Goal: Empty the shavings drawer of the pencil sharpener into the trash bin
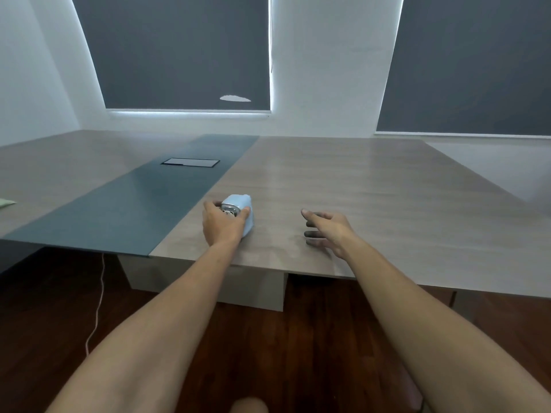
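One pencil sharpener (238, 211), pale blue with a metal plate on the near face, is sitting on the surface (343, 186), near its front edge and just right of the dark inlay strip (143, 201). No brand, label or lettering is reading clearly on it; the small marks on the metal plate are too blurred to make out.

Your left hand (222, 226) is wrapping the sharpener, fingers (246, 210) clamped on its sides, thumb on the left and the rest on the right. Your right hand (326, 231) is hanging just above the surface, well apart from the sharpener, fingers spread and holding nothing.

Count: one sharpener, two hands, one surface, one rectangular hatch (190, 162) set in the strip, two windows with dark blinds (179, 52), one white cable (97, 311) trailing on the wooden floor, one pale green item (6, 202) at the far left edge.
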The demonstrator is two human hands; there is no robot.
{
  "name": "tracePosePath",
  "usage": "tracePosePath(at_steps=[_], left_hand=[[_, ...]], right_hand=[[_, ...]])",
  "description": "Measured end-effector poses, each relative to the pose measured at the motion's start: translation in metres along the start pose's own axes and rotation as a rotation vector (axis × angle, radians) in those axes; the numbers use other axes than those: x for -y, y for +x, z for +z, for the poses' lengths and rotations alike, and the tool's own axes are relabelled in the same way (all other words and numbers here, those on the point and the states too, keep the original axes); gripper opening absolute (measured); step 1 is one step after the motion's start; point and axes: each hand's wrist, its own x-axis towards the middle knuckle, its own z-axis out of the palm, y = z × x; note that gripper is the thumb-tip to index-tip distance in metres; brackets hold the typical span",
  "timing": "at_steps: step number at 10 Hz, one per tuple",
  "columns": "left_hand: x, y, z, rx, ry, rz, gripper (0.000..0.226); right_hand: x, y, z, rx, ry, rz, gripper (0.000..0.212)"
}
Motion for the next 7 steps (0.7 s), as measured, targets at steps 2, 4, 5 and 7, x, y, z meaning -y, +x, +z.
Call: tracePosePath(at_steps=[2, 4, 5, 7], left_hand=[[0.008, 0.001, 0.001, -0.06, 0.057, 0.013, 0.059], [0.0, -0.001, 0.005, -0.062, 0.181, 0.025, 0.076], [-0.018, -0.005, 0.012, -0.106, 0.267, 0.211, 0.083], [-0.048, -0.04, 0.05, 0.291, 0.362, 0.562, 0.071]], right_hand=[[-0.006, 0.01, 0.0, -0.063, 0.019, -0.007, 0.036], [-0.004, 0.018, -0.007, -0.141, -0.048, -0.072, 0.025], [-0.003, 0.018, -0.019, -0.272, -0.31, -0.249, 0.021], [-0.016, 0.021, -0.052, -0.391, -0.942, -0.375, 0.054]])
